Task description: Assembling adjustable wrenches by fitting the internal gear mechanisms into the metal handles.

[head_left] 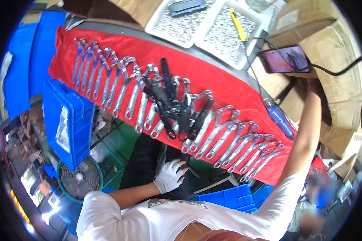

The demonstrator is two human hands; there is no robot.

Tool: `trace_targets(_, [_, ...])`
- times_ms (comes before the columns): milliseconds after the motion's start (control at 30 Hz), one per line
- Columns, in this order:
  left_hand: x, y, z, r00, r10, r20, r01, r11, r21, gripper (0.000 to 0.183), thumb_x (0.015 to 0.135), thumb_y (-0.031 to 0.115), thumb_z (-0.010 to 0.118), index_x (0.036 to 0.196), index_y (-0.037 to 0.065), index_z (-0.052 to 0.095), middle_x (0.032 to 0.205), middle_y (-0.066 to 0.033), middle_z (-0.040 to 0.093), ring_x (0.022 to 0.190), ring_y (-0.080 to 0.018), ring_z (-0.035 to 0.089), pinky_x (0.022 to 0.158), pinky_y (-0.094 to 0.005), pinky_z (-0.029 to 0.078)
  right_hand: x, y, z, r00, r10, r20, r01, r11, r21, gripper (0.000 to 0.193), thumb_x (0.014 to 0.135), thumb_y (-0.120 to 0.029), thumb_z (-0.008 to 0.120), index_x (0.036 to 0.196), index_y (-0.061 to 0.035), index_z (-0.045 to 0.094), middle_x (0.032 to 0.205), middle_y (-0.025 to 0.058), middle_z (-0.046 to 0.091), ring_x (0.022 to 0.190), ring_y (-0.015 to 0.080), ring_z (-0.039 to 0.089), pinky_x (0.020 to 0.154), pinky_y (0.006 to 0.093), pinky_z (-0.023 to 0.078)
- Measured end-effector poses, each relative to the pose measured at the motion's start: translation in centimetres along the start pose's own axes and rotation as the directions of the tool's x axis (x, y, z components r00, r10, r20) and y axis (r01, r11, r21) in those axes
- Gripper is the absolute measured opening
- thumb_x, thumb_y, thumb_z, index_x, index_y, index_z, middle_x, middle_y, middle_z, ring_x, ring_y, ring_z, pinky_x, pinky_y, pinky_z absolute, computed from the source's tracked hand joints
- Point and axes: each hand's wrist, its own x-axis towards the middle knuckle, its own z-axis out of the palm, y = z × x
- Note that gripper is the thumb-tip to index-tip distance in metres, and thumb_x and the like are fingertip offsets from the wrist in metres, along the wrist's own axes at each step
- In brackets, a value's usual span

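My left hand, in a white glove, rests with fingers apart on my black-trousered thigh and holds nothing. My right arm stretches up along the right side. My right hand reaches the cardboard boxes just below a phone, and its fingers are too hidden to read. Between the arms a red cloth covers the table. Several silver adjustable wrenches lie on it in a long row. A pile of black-handled wrenches sits in the middle.
A blue hand-held power tool lies at the cloth's right edge with its cable running up to the phone. White trays of small metal parts and a yellow knife sit behind. Blue crates and a fan stand at the left.
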Motion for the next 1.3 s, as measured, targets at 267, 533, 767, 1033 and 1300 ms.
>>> trace_targets(267, [-0.3,-0.4,1.5,0.998,-0.058,-0.036,0.058,0.998,-0.014,0.042,0.067,0.020,0.070,0.106,0.010,0.059,0.118,-0.0120,0.051,0.108,-0.0347,0.048,0.088,-0.0463,0.042,2.0,-16.8,-0.9,0.998,0.035,-0.060,-0.054,0.930,-0.364,0.054,0.088,-0.046,0.047,0.130,-0.0116,0.049,0.134,0.0114,0.048,0.126,0.0316,0.040,0.107,0.0420,0.027])
trace_targets(533, [-0.5,-2.2,0.2,0.994,-0.102,-0.040,0.102,0.995,-0.014,0.040,0.066,0.020,0.070,0.103,0.009,0.061,0.115,-0.0118,0.052,0.106,-0.0328,0.049,0.086,-0.0446,0.043,-0.5,-21.8,-7.1,0.953,0.303,0.009,-0.302,0.948,0.096,0.049,0.089,-0.043,0.046,0.127,-0.0118,0.052,0.133,0.0110,0.049,0.127,0.0325,0.039,0.105,0.0422,0.028])
trace_targets(767, [-1.9,-3.4,-0.5,0.991,-0.128,-0.027,0.125,0.990,-0.072,0.039,0.070,0.020,0.068,0.106,0.009,0.060,0.114,-0.0119,0.051,0.107,-0.0323,0.048,0.088,-0.0440,0.041,-8.3,-26.7,-14.0,0.543,0.764,0.349,-0.612,0.074,0.788,0.017,0.087,-0.026,0.061,0.092,-0.0101,0.059,0.078,0.0055,0.058,0.060,0.0164,0.052,0.053,0.0282,0.045])
trace_targets(1033, [-6.7,-6.3,-0.8,0.995,-0.093,-0.046,0.084,0.984,-0.157,0.038,0.072,0.020,0.068,0.107,0.009,0.060,0.116,-0.0101,0.051,0.107,-0.0314,0.047,0.090,-0.0433,0.040,-19.7,-41.7,-21.2,0.473,0.748,0.466,-0.506,-0.202,0.839,0.017,0.089,-0.025,0.060,0.097,-0.0114,0.057,0.075,0.0034,0.055,0.057,0.0137,0.049,0.050,0.0276,0.043])
trace_targets(1300, [-16.0,-15.1,-2.3,0.989,-0.130,-0.077,0.113,0.975,-0.191,0.035,0.074,0.020,0.067,0.106,0.009,0.060,0.113,-0.0098,0.052,0.106,-0.0301,0.049,0.089,-0.0414,0.041,-22.8,-72.0,-16.8,0.787,0.534,0.311,-0.539,0.347,0.768,0.027,0.087,-0.020,0.061,0.109,-0.0032,0.059,0.073,-0.0040,0.051,0.060,0.0036,0.042,0.054,0.0207,0.037])
